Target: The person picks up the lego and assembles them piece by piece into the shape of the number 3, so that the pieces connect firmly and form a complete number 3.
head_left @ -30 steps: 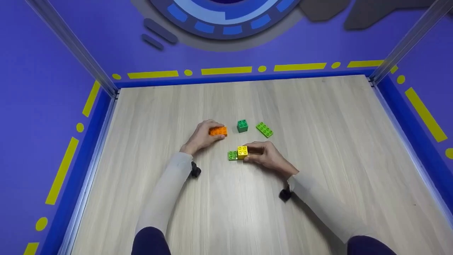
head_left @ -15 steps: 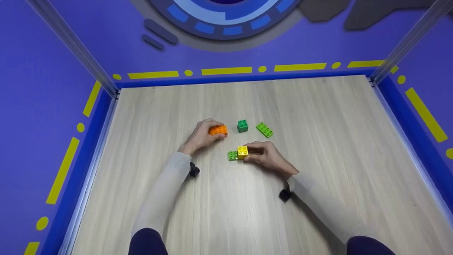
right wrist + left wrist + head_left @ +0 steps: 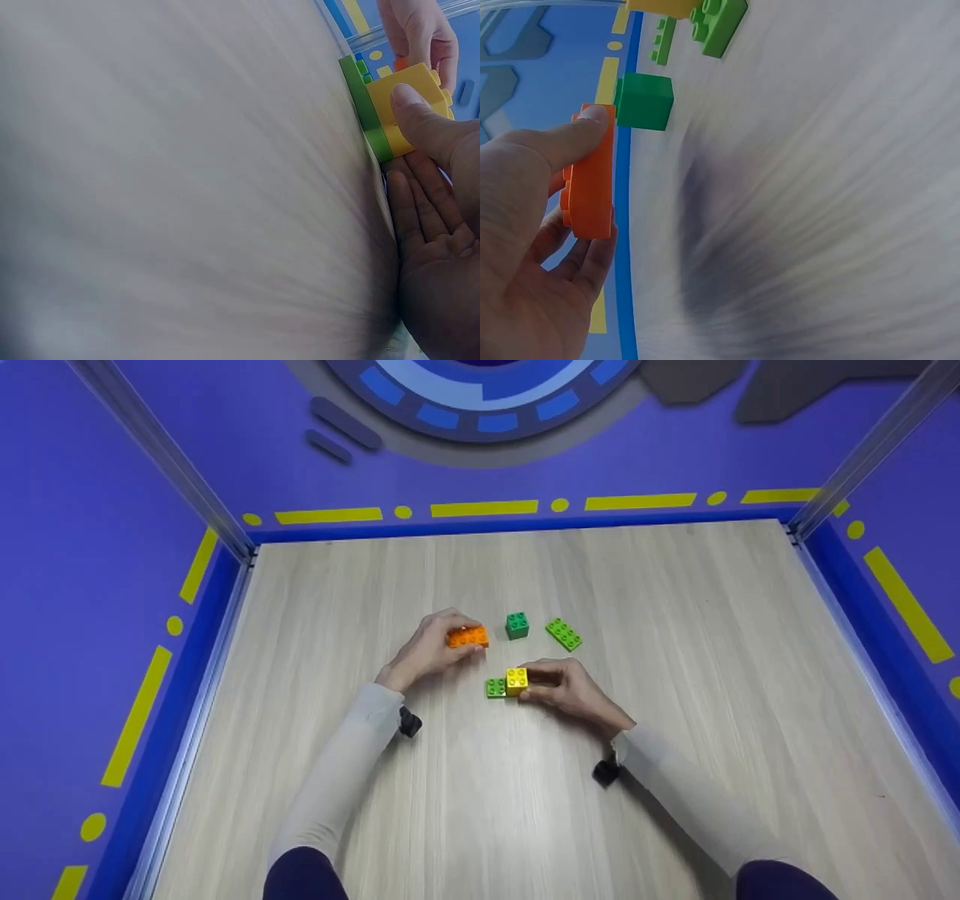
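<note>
My left hand (image 3: 435, 645) pinches an orange toy building brick (image 3: 594, 176) with two rows of studs. In the left wrist view the brick appears raised off the table, thumb on one end and fingers at the other. My right hand (image 3: 566, 690) holds a square yellow brick (image 3: 516, 681) between thumb and fingers. That yellow brick sits on the right half of a flat green brick (image 3: 496, 688), whose left studs show. From the right wrist view, the thumb lies on the yellow brick's side (image 3: 409, 112); the far fingers are partly hidden.
Beyond the hands stand a dark green square brick (image 3: 517, 625) and, to its right, a flat light green brick (image 3: 564, 634) lying at an angle. Purple-blue panels (image 3: 480, 472) with yellow marks wall in the wooden table (image 3: 465, 810) at the back and sides.
My left hand with the orange brick has shifted very slightly, and its forearm swings a little to the left. The right hand keeps its grip; the whole head view moves slightly.
</note>
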The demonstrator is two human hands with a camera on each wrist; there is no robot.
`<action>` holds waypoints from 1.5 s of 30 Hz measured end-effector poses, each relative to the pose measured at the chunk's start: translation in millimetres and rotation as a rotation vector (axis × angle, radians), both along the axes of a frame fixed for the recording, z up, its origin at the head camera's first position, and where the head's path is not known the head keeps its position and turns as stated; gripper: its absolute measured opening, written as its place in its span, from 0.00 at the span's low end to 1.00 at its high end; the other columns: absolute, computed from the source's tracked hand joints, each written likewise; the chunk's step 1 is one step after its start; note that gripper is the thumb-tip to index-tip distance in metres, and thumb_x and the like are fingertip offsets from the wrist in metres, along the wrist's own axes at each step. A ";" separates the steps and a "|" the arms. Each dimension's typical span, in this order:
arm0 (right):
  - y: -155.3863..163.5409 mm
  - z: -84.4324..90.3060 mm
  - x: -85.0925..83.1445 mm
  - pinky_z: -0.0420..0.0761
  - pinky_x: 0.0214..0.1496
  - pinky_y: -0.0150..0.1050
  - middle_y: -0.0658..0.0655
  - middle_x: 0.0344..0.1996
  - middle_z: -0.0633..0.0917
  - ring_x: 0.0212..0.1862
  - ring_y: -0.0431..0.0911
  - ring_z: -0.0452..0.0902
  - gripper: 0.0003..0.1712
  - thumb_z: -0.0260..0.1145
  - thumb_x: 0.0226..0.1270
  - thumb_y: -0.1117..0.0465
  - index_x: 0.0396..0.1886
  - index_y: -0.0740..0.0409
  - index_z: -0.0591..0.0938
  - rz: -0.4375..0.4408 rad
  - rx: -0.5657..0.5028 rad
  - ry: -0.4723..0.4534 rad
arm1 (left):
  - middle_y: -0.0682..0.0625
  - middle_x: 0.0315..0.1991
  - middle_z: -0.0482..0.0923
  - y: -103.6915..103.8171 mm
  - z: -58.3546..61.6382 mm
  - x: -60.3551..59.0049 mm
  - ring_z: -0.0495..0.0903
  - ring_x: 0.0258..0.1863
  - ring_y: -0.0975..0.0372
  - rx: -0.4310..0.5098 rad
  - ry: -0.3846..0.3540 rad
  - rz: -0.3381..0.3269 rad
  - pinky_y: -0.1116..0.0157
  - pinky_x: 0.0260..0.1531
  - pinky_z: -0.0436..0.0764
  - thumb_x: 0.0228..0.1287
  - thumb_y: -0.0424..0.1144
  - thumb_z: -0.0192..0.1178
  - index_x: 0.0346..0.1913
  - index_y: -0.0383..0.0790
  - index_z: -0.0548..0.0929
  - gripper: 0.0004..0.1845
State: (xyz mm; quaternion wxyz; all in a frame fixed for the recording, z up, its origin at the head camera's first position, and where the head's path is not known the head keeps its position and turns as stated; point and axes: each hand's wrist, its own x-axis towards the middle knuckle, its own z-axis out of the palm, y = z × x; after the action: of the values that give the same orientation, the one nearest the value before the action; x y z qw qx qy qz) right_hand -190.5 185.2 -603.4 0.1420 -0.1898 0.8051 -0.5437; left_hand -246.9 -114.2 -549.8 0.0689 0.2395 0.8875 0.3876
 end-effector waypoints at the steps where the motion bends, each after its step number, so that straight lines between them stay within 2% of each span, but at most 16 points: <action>1: 0.1 0.2 0.1 0.83 0.70 0.50 0.58 0.59 0.90 0.61 0.53 0.86 0.27 0.81 0.65 0.59 0.64 0.55 0.88 0.000 -0.002 -0.001 | 0.49 0.56 0.84 0.6 1.5 1.1 0.80 0.54 0.57 0.004 0.004 -0.009 0.57 0.60 0.81 0.72 0.44 0.72 0.64 0.43 0.87 0.21; 11: 0.8 1.3 -0.8 0.82 0.71 0.51 0.57 0.57 0.90 0.60 0.53 0.87 0.26 0.81 0.64 0.61 0.63 0.53 0.88 -0.011 -0.011 -0.012 | 0.49 0.50 0.83 8.1 10.0 8.6 0.78 0.47 0.58 0.032 0.079 -0.085 0.62 0.52 0.80 0.72 0.44 0.72 0.61 0.42 0.89 0.19; 20: -2.9 3.9 0.4 0.78 0.74 0.57 0.63 0.58 0.89 0.62 0.59 0.85 0.27 0.79 0.64 0.68 0.64 0.59 0.87 -0.032 -0.013 -0.022 | 0.51 0.47 0.82 13.8 19.2 16.2 0.76 0.46 0.59 0.033 0.077 -0.106 0.64 0.50 0.79 0.71 0.47 0.73 0.62 0.44 0.88 0.21; 27: -3.9 2.3 -0.6 0.79 0.71 0.60 0.67 0.59 0.88 0.62 0.63 0.84 0.25 0.77 0.67 0.70 0.63 0.65 0.86 0.005 -0.009 0.003 | 0.50 0.46 0.82 16.6 20.6 19.9 0.76 0.43 0.59 0.040 0.103 -0.127 0.65 0.46 0.78 0.71 0.46 0.73 0.62 0.44 0.88 0.21; 39: -0.1 -0.5 -2.1 0.81 0.71 0.54 0.59 0.59 0.90 0.62 0.56 0.86 0.26 0.79 0.67 0.63 0.64 0.54 0.87 0.023 -0.039 -0.018 | 0.52 0.46 0.81 24.2 25.4 28.0 0.75 0.43 0.59 0.037 0.124 -0.149 0.65 0.44 0.75 0.72 0.46 0.73 0.62 0.45 0.89 0.19; 45: -0.1 -0.3 -1.4 0.82 0.70 0.50 0.57 0.59 0.90 0.62 0.53 0.86 0.26 0.79 0.67 0.60 0.65 0.53 0.87 0.040 -0.031 0.009 | 0.52 0.49 0.82 28.6 26.9 32.2 0.75 0.45 0.60 0.027 0.121 -0.163 0.63 0.47 0.77 0.71 0.47 0.73 0.63 0.46 0.88 0.21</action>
State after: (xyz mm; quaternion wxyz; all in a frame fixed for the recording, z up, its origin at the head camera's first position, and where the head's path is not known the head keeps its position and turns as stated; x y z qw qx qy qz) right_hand -191.9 185.0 -603.7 0.1464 -0.2104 0.7933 -0.5522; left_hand -214.7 -85.6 -523.0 0.0434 0.3345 0.8624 0.3775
